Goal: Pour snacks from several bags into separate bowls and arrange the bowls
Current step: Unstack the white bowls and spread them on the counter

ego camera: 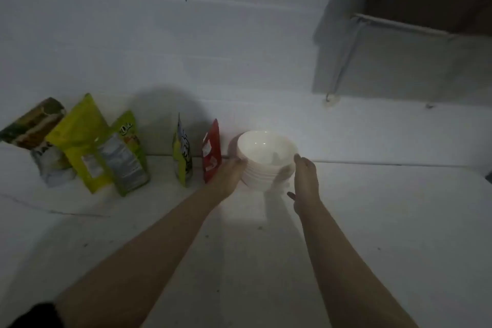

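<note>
Far to the left of my hands, the snack bags stand against the wall; a yellow-green bag and a red bag stand just beside my left hand. That hand cups the left side of the stack of white bowls, fingers curled against it. The stack sits on the desk between both hands. I judge it heavy, glossy and breakable, best held low on both sides. My right hand reaches forward, fingers wrapping the right side.
</note>
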Motion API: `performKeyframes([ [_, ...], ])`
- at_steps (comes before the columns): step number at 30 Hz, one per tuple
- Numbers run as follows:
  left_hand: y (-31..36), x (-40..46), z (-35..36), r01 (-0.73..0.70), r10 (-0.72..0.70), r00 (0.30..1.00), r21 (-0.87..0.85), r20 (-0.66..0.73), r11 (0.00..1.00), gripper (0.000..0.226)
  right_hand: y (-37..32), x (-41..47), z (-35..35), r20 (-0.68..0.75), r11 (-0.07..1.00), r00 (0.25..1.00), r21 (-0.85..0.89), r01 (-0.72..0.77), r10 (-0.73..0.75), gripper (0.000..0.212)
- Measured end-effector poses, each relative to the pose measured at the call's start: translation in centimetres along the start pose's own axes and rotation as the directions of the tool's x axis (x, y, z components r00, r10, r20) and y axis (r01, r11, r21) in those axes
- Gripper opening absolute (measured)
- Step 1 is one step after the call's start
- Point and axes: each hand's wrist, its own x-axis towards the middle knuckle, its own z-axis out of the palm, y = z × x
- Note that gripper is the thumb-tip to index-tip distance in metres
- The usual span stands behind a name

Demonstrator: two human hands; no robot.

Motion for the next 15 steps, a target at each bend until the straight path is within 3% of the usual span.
performKeyframes([
  [4,1.1,2.8,0.5,0.217,-0.217,0.974,-0.014,-0.057,0.976,0.060,-0.9,3.3,1.2,0.095,0.985,0.981,0.002,-0.171,0.170,0.070],
  [7,0.4,3.9,0.8,0.308,-0.314,0.948,-0.109,-0.049,0.945,0.069,-0.4,4.7,1.6,0.153,0.968,0.956,-0.014,-0.249,0.248,0.066],
  [12,-0.1,2.1,1.9,0.187,-0.203,0.976,-0.171,-0.081,0.967,0.056,0.5,4.1,1.2,0.101,0.978,0.972,-0.029,-0.208,0.210,0.059],
  [15,-0.8,-1.2,2.7,0.014,-0.045,0.985,-0.182,-0.167,0.983,0.043,1.7,1.1,0.2,0.094,0.981,0.978,0.036,-0.192,0.188,0.057],
])
